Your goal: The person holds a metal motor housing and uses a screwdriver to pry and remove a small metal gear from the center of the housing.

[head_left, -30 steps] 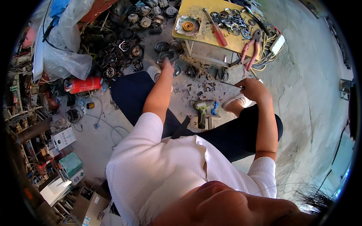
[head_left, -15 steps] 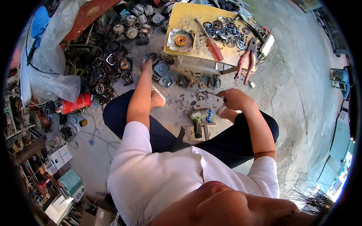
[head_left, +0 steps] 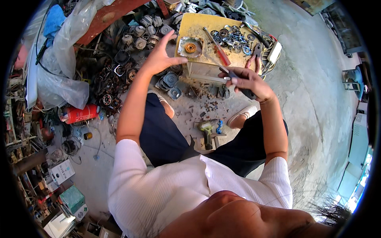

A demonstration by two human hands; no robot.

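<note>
My left hand (head_left: 160,56) is open and empty, thumb and fingers spread, just left of the yellow-topped table (head_left: 194,25). In my right hand (head_left: 252,82), by the table's front edge, is a dark-handled screwdriver (head_left: 248,93), its thin shaft slanting up and left. Between the hands, on the table, a shallow metal tray (head_left: 183,52) holds an orange-brown ring (head_left: 190,48). A red-handled screwdriver (head_left: 222,56) lies beside it. Several small ring-shaped metal parts (head_left: 234,39) are heaped farther right. Pliers (head_left: 257,51) with red handles are partly hidden by my right hand.
Grey motor housings (head_left: 170,79) lie on the floor below my left hand, with more dark motor parts (head_left: 107,93) to the left. A cordless drill (head_left: 206,129) rests on a low wooden stand between my legs. Scraps litter the floor. A red cylinder (head_left: 81,114) lies far left.
My left hand has risen from the motor parts on the floor and spread open near the table. My right hand has lifted the screwdriver up to the table's front edge.
</note>
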